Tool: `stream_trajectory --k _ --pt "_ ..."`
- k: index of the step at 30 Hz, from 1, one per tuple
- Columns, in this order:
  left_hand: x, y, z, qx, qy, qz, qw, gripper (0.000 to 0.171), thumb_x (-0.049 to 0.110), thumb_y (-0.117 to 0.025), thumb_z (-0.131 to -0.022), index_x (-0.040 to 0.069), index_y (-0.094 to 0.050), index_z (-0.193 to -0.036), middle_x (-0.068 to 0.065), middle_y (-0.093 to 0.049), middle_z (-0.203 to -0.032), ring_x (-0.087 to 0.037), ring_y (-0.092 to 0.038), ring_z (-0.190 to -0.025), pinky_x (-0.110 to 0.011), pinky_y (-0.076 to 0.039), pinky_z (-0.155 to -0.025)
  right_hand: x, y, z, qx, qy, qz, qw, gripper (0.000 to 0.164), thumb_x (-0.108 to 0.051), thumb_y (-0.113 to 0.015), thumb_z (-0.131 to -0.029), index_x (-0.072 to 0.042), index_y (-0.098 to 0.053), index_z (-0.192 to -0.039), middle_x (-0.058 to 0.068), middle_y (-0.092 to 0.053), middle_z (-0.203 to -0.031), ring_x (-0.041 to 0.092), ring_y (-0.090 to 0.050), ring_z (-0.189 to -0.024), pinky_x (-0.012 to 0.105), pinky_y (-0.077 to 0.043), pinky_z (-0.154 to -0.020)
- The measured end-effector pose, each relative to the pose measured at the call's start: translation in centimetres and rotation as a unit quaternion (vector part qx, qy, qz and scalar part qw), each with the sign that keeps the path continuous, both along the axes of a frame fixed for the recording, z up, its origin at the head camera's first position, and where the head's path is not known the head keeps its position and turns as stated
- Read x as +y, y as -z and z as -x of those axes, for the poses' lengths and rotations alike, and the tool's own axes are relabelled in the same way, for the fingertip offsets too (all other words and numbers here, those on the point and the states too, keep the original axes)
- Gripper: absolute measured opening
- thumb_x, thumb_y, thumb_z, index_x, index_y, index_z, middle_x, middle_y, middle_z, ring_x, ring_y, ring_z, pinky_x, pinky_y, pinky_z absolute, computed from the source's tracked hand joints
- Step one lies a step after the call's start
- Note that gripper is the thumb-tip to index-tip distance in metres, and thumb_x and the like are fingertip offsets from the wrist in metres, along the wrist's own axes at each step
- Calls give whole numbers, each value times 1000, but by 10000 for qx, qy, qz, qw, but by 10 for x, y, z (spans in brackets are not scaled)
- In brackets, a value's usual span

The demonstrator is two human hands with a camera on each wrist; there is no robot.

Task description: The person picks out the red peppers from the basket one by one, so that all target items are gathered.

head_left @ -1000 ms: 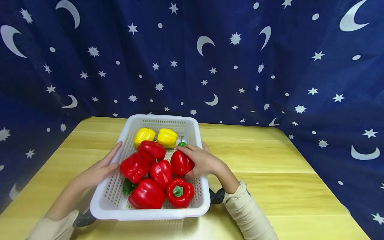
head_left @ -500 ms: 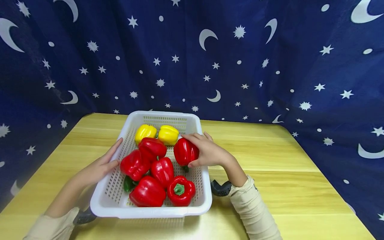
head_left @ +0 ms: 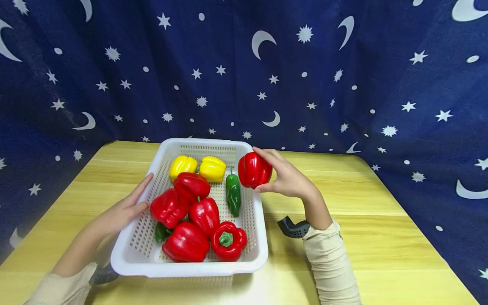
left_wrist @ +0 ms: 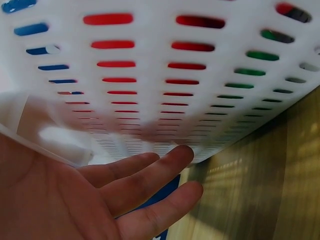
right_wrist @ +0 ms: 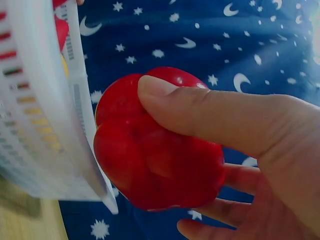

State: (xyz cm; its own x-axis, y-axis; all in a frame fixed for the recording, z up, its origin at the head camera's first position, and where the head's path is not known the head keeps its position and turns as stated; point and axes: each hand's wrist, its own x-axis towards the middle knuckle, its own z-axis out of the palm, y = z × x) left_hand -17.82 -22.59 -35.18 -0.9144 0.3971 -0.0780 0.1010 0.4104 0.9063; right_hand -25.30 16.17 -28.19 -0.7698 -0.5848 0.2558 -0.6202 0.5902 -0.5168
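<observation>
My right hand (head_left: 286,173) holds a red bell pepper (head_left: 251,170) over the right rim of a white plastic basket (head_left: 198,270). In the right wrist view the thumb lies across the red bell pepper (right_wrist: 160,160), with the other fingers behind it. My left hand (head_left: 123,214) rests at the basket's left rim; in the left wrist view its straight fingers (left_wrist: 145,185) lie beside the slotted outer wall (left_wrist: 150,75). Inside are several more red bell peppers (head_left: 187,243), two yellow bell peppers (head_left: 212,169) and a long green pepper (head_left: 233,195). Another green pepper (head_left: 162,232) is partly hidden under the red ones.
The basket stands on a light wooden table (head_left: 343,237). Behind the table hangs a dark blue curtain (head_left: 228,51) printed with moons and stars. A black wrist mount (head_left: 293,228) sticks out from the right sleeve.
My right hand has lifted the red bell pepper out of the basket, up and to the right over the rim. The long green pepper now shows fully. My left hand has stayed at the rim.
</observation>
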Motion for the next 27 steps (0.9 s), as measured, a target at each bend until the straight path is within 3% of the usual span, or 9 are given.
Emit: stream_trajectory --k 12,20,27 --pt "0 -2 0 82 71 -116 9999 76 7 -38 -92 23 13 -146 -32 2 -146 -55 -52 -101 -41 -58 -55 31 10 26 -525 486 329 9969 88 -10 -78 -67 -17 -32 -142 11 -36 -133 32 -41 -121 50 -48 -92" --pt "1 -1 0 68 21 -41 10000 75 7 -39 -92 21 11 -146 -32 1 -147 -56 -52 -102 -41 -58 -55 40 24 41 -898 706 118 9934 88 -9 -78 -67 -16 -32 -142 14 -32 -137 38 -38 -122 55 -44 -95" --pt "0 -2 1 98 57 -106 9999 76 9 -39 -92 21 12 -146 -32 0 -146 -54 -54 -100 -40 -58 -55 44 46 56 -1092 681 -251 9914 89 -7 -79 -65 -9 -33 -141 19 -33 -138 42 -39 -121 57 -42 -96"
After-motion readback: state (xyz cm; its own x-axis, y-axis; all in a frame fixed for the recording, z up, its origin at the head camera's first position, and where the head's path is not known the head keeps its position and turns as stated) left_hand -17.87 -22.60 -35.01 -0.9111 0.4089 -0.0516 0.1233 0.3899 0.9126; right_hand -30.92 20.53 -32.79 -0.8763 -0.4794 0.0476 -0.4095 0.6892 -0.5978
